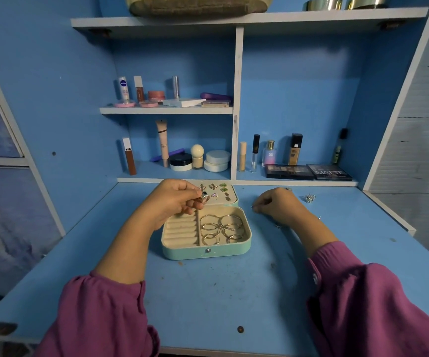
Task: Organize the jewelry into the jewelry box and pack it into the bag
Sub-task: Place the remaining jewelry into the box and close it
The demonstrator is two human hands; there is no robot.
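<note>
Pinching a ring [204, 197] between thumb and fingertips, the left hand [176, 202] hangs over the back left of the open jewelry box [206, 249], just above the ring slots [181, 231]. Likely lining it up to push into a slot, hence the fine tip grip rather than a full fist.

Right hand [276, 206] rests on the desk [208, 300] just right of the box, fingers curled down on something small and shiny at the tips; can't tell what it is, probably the next piece.

Box state: bangles [221, 228] fill the right compartment, earrings [216, 190] are pinned in the lid, ring slots look unfilled. One loose sparkly piece [310, 197] sits on the desk further right. No bag positively identified in view. Judgement: sorting stage, packing not started.
</note>
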